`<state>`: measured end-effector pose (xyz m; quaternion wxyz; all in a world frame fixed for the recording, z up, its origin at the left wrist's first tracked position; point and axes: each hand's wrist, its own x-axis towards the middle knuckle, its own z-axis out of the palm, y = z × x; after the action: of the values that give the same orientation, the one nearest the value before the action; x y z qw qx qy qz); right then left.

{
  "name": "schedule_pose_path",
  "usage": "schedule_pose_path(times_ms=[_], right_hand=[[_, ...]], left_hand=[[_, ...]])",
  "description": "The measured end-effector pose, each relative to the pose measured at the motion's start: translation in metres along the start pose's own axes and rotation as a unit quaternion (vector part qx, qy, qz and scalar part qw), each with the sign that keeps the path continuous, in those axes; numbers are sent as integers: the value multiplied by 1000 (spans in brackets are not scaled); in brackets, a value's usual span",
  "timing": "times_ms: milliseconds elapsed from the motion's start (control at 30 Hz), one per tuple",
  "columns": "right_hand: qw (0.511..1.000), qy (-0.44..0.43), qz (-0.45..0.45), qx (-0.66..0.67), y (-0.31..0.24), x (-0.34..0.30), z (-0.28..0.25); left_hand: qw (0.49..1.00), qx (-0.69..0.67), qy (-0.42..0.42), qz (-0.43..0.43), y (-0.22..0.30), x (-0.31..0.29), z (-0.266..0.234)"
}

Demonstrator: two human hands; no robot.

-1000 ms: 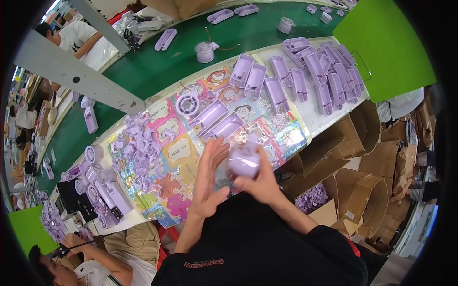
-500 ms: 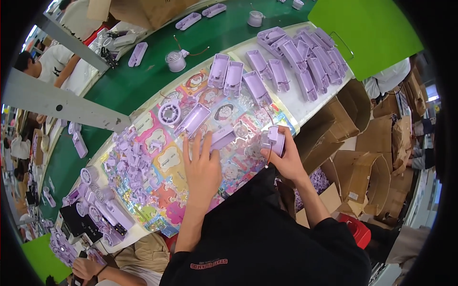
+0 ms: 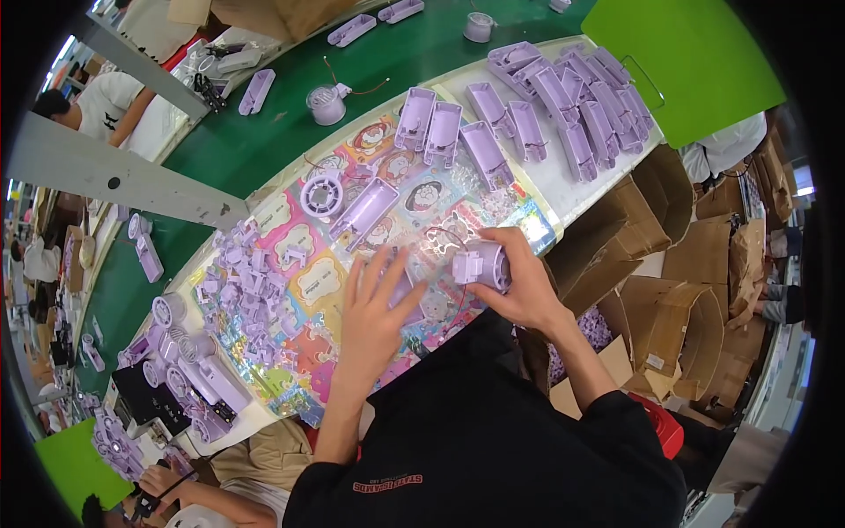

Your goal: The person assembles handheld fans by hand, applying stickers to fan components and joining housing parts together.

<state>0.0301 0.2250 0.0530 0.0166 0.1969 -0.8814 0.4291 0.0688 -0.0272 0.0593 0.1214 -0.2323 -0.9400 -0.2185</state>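
My right hand (image 3: 526, 286) grips a lilac round fan housing (image 3: 487, 266) between thumb and fingers, tipped onto its side, with thin wires trailing from it. Spread fingers show on my left hand (image 3: 371, 321), which is over a lilac elongated shell (image 3: 409, 295) on the colourful printed mat; whether it touches the shell I cannot tell, and the hand covers part of it. Just beyond lies an open lilac handle shell (image 3: 367, 211), beside a round lilac ring-shaped part (image 3: 322, 195).
Small lilac pieces (image 3: 251, 286) are heaped at the mat's left. Several lilac shells (image 3: 576, 101) crowd the table's far right. A green conveyor belt (image 3: 290, 141) runs behind, past a metal post (image 3: 123, 185). Cardboard boxes (image 3: 673, 326) stand right; a co-worker's hand (image 3: 167, 484) is lower left.
My right hand has moved slightly left and turned the fan housing from upright to sideways. My left hand's fingers have spread wider over the shell, which now lies nearer me.
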Motion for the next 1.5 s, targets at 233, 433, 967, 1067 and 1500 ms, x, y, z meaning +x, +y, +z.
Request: schedule_pose_path(times_ms=[233, 433, 967, 1067, 1500], right_hand=[[995, -25, -17, -91, 2, 17, 10], [979, -25, -141, -146, -16, 55, -1], [935, -123, -261, -205, -48, 64, -1], [937, -125, -254, -206, -52, 64, -3], [938, -104, -254, -213, -63, 65, 2]], left_hand=[[932, -106, 142, -316, 17, -2, 29], [951, -70, 3, -300, 2, 4, 26], [880, -372, -163, -246, -28, 13, -23], [860, -404, -174, -260, -28, 13, -25], [873, -404, -107, -253, -23, 9, -26]])
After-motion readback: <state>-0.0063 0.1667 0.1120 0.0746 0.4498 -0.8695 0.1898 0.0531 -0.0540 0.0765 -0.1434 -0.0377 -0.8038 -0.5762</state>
